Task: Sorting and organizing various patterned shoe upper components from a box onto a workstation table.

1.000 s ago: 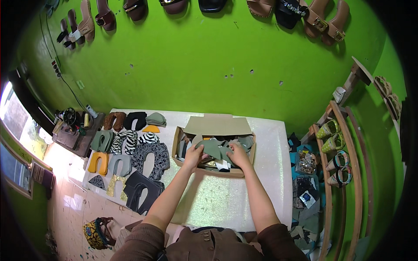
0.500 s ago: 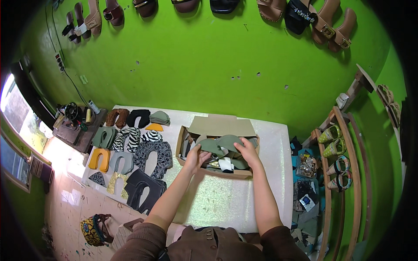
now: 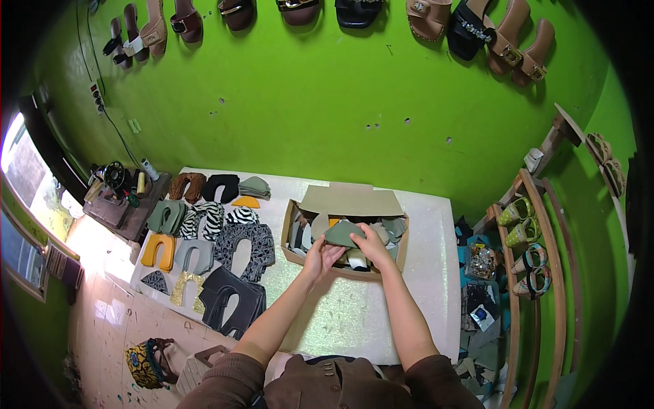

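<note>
A cardboard box with its flap folded back stands on the pale sparkly table, full of loose cut pieces of shoe material in grey, green, white and yellow. Over its front part, my hands hold an olive-green cut piece, perhaps several layers together. My left hand supports its left end and underside with the palm turned up. On its right end, my right hand grips from above with thumb and fingers.
Stacks of U-shaped cut pieces, like the zebra-print ones and black ones, cover the table's left side. A sewing machine stands far left. At right, a wooden rack holds shoes. Sandals line the green wall.
The green pieces, held spread apart before, are now together as one flat shape. My right hand has moved left, closer to my left hand. The view has shifted slightly.
</note>
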`<action>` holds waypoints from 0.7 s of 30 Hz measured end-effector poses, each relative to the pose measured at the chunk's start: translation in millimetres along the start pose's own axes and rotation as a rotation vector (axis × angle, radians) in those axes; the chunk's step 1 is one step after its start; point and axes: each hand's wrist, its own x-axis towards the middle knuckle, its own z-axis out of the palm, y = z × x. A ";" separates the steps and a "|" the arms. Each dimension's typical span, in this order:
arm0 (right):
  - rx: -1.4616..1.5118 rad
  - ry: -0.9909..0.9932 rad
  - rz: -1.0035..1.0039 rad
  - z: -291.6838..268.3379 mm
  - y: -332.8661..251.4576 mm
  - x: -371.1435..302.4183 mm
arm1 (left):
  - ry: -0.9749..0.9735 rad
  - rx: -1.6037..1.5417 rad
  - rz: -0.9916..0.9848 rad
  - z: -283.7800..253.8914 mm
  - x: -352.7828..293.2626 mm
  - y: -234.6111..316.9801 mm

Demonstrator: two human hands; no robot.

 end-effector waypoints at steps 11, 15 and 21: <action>-0.273 0.066 -0.155 36.6 -2.9 4.7 | 0.040 0.373 0.180 -11.9 -11.2 18.9; -0.018 0.097 -0.270 61.3 -6.8 9.1 | 0.045 0.296 0.142 -27.4 -16.5 41.7; 0.373 -0.158 0.143 104.6 -27.9 24.4 | 0.090 0.400 0.111 -66.3 -34.3 98.6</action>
